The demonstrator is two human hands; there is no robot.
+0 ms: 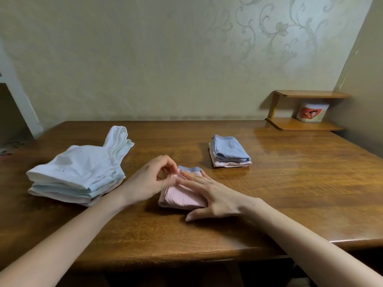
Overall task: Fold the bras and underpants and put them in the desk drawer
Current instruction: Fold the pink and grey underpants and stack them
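Here the right hand (209,191) lies flat, open, atop the pink underpants (180,198) mid-desk; the left hand (153,179), just beside, pinches their far waistband edge.

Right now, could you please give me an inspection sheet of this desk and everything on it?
Surface: glossy brown wooden desk, no drawer in view.
Job's things: pink ribbed underpants with blue waistband being folded at centre; folded stack, blue ribbed pair on top, behind it; pile of folded white and pale blue tops on the left.
Clutter: white tub with a cartoon label on a small wooden corner shelf.
Hands: left hand pinches the fabric near the waistband; right hand presses flat on it.
Cables: nothing seen.
Surroundings: pale patterned wallpaper.
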